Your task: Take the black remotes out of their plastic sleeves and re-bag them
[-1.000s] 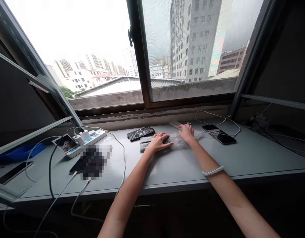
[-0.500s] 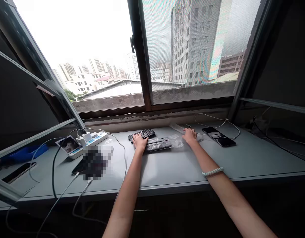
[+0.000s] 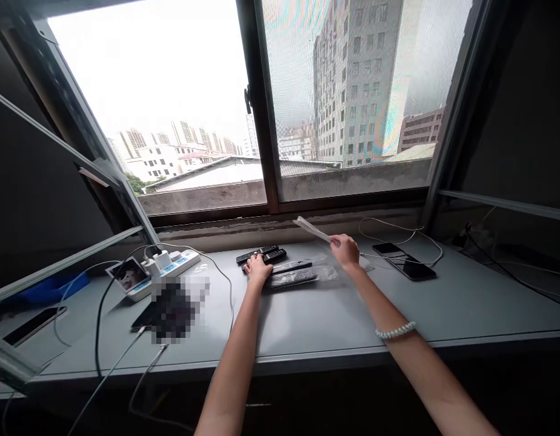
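My left hand (image 3: 258, 268) lies over the left ends of the black remote controls, its fingers spread and touching them. Beyond its fingertips a bare remote control (image 3: 276, 256) with rows of buttons shows in part, with another (image 3: 262, 250) behind it. To the right of that hand, a remote control in a clear plastic sleeve (image 3: 291, 278) lies nearest me, with one more dark remote (image 3: 302, 265) just behind. My right hand (image 3: 346, 249) is closed in a pinch on one end of a narrow clear plastic sleeve (image 3: 313, 228), raised and pointing left above the desk.
Two dark phones (image 3: 411, 266) lie at the right with a white cable. On the left are a power strip (image 3: 184, 260) with plugs, a photo card (image 3: 126, 275), a partly blurred dark device (image 3: 141, 315) and several cables. Metal frame posts flank the desk (image 3: 316, 327); the window is behind.
My right hand has lifted the plastic sleeve off the desk, its free end now up and further left. My left hand stays on the remote controls. The view has tilted slightly up.
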Demonstrator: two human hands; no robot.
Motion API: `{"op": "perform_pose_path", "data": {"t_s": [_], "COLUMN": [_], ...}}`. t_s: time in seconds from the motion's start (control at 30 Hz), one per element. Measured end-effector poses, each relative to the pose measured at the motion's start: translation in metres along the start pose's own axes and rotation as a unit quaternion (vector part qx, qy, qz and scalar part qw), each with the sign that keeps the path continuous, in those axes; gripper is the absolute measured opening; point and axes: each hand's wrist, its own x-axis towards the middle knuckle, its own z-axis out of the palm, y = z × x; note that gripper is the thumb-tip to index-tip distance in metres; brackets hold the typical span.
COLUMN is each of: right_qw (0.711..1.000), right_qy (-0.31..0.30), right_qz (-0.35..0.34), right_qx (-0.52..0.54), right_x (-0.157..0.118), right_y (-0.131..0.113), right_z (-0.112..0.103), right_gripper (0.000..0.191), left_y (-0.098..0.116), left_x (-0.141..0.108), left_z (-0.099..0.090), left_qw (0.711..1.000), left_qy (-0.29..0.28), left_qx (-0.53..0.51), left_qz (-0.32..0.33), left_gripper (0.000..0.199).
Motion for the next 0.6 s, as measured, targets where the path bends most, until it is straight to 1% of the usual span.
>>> {"op": "perform_pose_path", "data": {"t_s": [0.03, 0.1, 0.2, 0.3, 0.37, 0.47, 0.53, 0.6], "right_qw": [0.999, 0.996, 0.985, 0.969, 0.961, 0.959, 0.960, 0.961], "right_qy": [0.003, -0.014, -0.079, -0.143, -0.168, -0.177, -0.178, -0.182], "right_qz": [-0.021, -0.066, -0.140, -0.191, -0.210, -0.214, -0.207, -0.200], "right_qx": [0.026, 0.060, 0.070, 0.063, 0.060, 0.057, 0.058, 0.059], "right_x": [-0.001, -0.004, -0.010, -0.015, -0.017, -0.016, -0.014, -0.013], "right_y": [-0.004, -0.012, -0.022, -0.027, -0.027, -0.025, -0.023, -0.022], "right_z": [0.001, 0.003, 0.004, 0.003, 0.003, 0.004, 0.005, 0.005], "right_gripper": [0.027, 0.025, 0.024, 0.025, 0.026, 0.027, 0.027, 0.027], "left_y": [0.000, 0.000, 0.000, -0.002, -0.004, -0.005, -0.004, -0.002], "left_x": [0.000, 0.001, 0.001, 0.001, 0.001, 0.001, 0.000, -0.001], "left_z": [0.000, 0.000, 0.000, -0.001, -0.001, -0.002, -0.006, -0.011], "left_qw": [1.000, 1.000, 1.000, 1.000, 0.999, 0.998, 0.995, 0.989], "left_qy": [-0.008, -0.016, -0.017, -0.008, 0.003, 0.025, 0.060, 0.119], "left_qx": [-0.001, -0.009, -0.019, -0.022, -0.029, -0.051, -0.069, -0.092], "left_qz": [-0.002, -0.004, -0.003, 0.005, 0.015, 0.029, 0.025, 0.006], "left_gripper": [0.045, 0.048, 0.047, 0.042, 0.041, 0.039, 0.039, 0.040]}}
